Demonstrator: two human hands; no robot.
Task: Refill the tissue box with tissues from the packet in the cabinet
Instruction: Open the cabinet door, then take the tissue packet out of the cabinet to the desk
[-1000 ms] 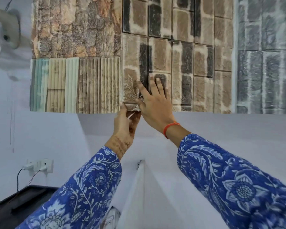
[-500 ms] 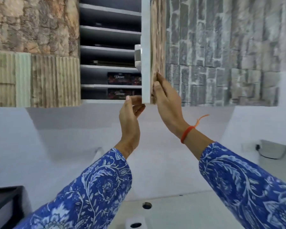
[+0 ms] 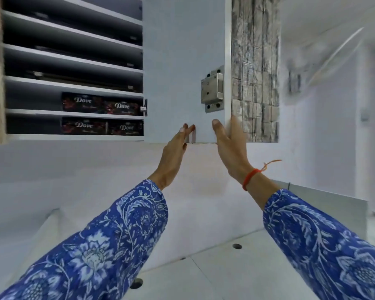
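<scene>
The wall cabinet point(image 3: 74, 138) stands open, with several white shelves. Dark Dove tissue packets point(image 3: 100, 104) lie on the second-lowest shelf, and more Dove packets point(image 3: 102, 126) on the lowest. The cabinet door point(image 3: 182, 61) is swung wide to the right, its white inside facing me. My left hand point(image 3: 173, 156) has its fingers straight, the tips touching the door's lower inside face. My right hand point(image 3: 231, 146) clasps the door's lower free edge, thumb on the inside and fingers behind. No tissue box is in view.
A metal lock point(image 3: 212, 89) is fixed to the door's inside near its free edge. Grey stone-pattern panels point(image 3: 254, 72) cover the cabinet to the right. Below is a white counter point(image 3: 225, 271) with round holes point(image 3: 236, 246).
The door was shut a second ago, then half open; now it is swung fully wide. Both hands followed it to the right, and my view turned right.
</scene>
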